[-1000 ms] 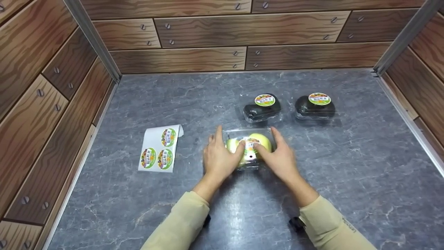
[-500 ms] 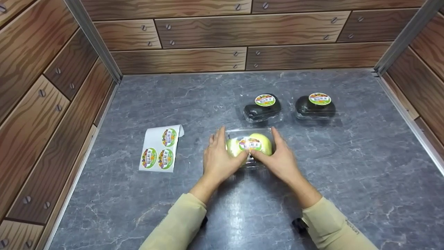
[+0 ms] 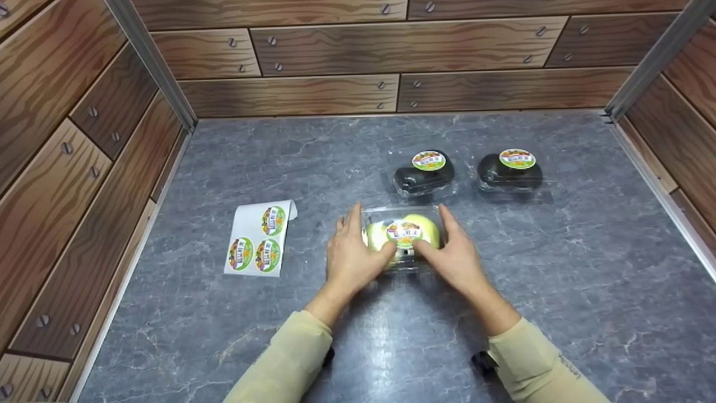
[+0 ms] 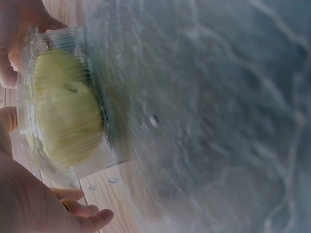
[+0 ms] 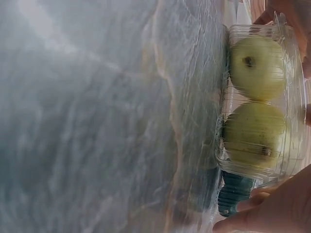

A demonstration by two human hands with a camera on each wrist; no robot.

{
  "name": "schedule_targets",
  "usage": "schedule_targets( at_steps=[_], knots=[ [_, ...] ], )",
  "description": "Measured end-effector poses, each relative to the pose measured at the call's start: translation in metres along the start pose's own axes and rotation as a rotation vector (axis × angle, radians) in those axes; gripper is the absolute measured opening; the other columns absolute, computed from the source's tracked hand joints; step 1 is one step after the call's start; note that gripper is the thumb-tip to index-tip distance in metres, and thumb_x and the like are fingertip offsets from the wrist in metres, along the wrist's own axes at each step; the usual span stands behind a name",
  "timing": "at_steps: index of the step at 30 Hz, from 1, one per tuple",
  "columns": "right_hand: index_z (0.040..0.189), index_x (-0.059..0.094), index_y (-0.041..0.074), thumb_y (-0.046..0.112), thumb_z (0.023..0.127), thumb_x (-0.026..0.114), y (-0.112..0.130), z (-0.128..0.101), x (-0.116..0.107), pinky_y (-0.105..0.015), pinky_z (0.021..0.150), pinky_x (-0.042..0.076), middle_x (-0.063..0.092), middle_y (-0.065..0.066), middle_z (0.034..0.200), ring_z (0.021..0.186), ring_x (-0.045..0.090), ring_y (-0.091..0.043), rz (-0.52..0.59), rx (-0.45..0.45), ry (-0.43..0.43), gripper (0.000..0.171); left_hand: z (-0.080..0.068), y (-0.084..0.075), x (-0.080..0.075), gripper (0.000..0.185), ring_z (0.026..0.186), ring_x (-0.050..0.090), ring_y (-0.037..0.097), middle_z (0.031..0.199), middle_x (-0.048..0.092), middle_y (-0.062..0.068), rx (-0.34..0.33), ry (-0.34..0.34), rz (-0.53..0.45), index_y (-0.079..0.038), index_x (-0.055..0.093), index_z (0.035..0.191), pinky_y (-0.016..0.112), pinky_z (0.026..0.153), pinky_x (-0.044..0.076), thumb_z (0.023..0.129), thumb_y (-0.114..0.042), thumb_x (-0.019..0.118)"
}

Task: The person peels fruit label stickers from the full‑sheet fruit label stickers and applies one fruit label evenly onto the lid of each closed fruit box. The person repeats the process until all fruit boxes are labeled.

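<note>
A clear plastic box (image 3: 404, 238) with two green apples in it lies on the grey marbled top (image 3: 391, 336). A round fruit sticker (image 3: 404, 232) sits on its lid. My left hand (image 3: 363, 240) holds the box's left side, fingers along the wall, thumb on the lid's near edge. On the other side my right hand (image 3: 442, 242) holds it the same way. The left wrist view shows the box (image 4: 63, 107) between thumb and fingers of the left hand (image 4: 34, 204). In the right wrist view both apples lie in the box (image 5: 257, 102) above the right hand (image 5: 272, 208).
Two clear boxes with dark contents and stickers on top stand behind, one (image 3: 423, 173) in the middle, the other (image 3: 510, 170) to its right. A white sheet (image 3: 257, 238) with three stickers lies to the left. Wood-pattern walls (image 3: 291, 50) close in three sides.
Both thumbs have slid off the sticker toward the box's near edge, so the whole sticker shows on the lid. The box has stayed in place.
</note>
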State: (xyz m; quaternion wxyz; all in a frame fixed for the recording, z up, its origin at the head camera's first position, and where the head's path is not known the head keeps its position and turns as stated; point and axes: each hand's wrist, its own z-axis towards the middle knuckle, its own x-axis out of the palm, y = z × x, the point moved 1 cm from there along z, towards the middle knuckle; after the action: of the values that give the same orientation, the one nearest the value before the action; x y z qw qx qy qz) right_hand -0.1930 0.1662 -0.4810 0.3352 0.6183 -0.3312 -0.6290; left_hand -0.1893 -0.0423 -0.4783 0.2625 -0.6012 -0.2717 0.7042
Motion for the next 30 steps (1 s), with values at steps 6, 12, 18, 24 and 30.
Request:
schedule_targets(
  at_steps=[6, 12, 18, 24, 30],
  knots=[
    [0.165, 0.029, 0.0, 0.026, 0.094, 0.074, 0.0015, 0.0001, -0.0005, -0.052, 0.126, 0.027, 0.034, -0.023, 0.168, 0.154, 0.034, -0.043, 0.007, 0.0, -0.023, 0.088, 0.0016, -0.0025, -0.0007, 0.098, 0.138, 0.05, 0.055, 0.152, 0.052, 0.031, -0.016, -0.021, 0.012, -0.009, 0.04, 0.162, 0.066, 0.112, 0.042, 0.082, -0.051, 0.077],
    [0.164, 0.034, 0.001, 0.026, 0.094, 0.072, 0.0038, 0.0, -0.0008, -0.053, 0.125, 0.03, 0.038, -0.022, 0.166, 0.152, 0.037, -0.043, 0.011, 0.0, -0.055, 0.083, 0.0028, -0.0038, 0.0, 0.095, 0.131, 0.055, 0.057, 0.149, 0.055, 0.033, -0.022, -0.051, 0.006, -0.008, 0.042, 0.161, 0.066, 0.108, 0.045, 0.084, -0.052, 0.075],
    [0.164, 0.035, 0.002, 0.026, 0.094, 0.072, 0.0044, 0.0008, -0.0009, -0.055, 0.123, 0.033, 0.041, -0.022, 0.164, 0.15, 0.041, -0.044, 0.001, 0.013, -0.068, 0.083, 0.0032, -0.0052, 0.0008, 0.094, 0.128, 0.057, 0.058, 0.147, 0.055, 0.035, -0.029, -0.064, 0.0, -0.006, 0.044, 0.159, 0.066, 0.107, 0.046, 0.084, -0.051, 0.077],
    [0.165, 0.032, 0.002, 0.027, 0.097, 0.07, 0.0036, 0.0005, -0.001, -0.054, 0.125, 0.029, 0.038, -0.021, 0.166, 0.152, 0.037, -0.042, 0.029, 0.028, -0.059, 0.082, 0.0024, -0.0053, 0.0017, 0.092, 0.127, 0.061, 0.053, 0.146, 0.058, 0.032, -0.012, -0.085, -0.045, -0.004, 0.045, 0.158, 0.062, 0.107, 0.048, 0.086, -0.051, 0.077],
    [0.165, 0.031, 0.0, 0.029, 0.105, 0.06, 0.0033, -0.0072, -0.0076, -0.055, 0.127, 0.024, 0.035, -0.023, 0.167, 0.155, 0.032, -0.044, 0.095, 0.062, -0.068, 0.073, -0.0041, -0.0012, -0.0019, 0.091, 0.138, 0.056, 0.044, 0.155, 0.052, 0.024, -0.012, -0.055, -0.186, 0.0, 0.041, 0.16, 0.052, 0.114, 0.046, 0.089, -0.046, 0.075]
  ],
)
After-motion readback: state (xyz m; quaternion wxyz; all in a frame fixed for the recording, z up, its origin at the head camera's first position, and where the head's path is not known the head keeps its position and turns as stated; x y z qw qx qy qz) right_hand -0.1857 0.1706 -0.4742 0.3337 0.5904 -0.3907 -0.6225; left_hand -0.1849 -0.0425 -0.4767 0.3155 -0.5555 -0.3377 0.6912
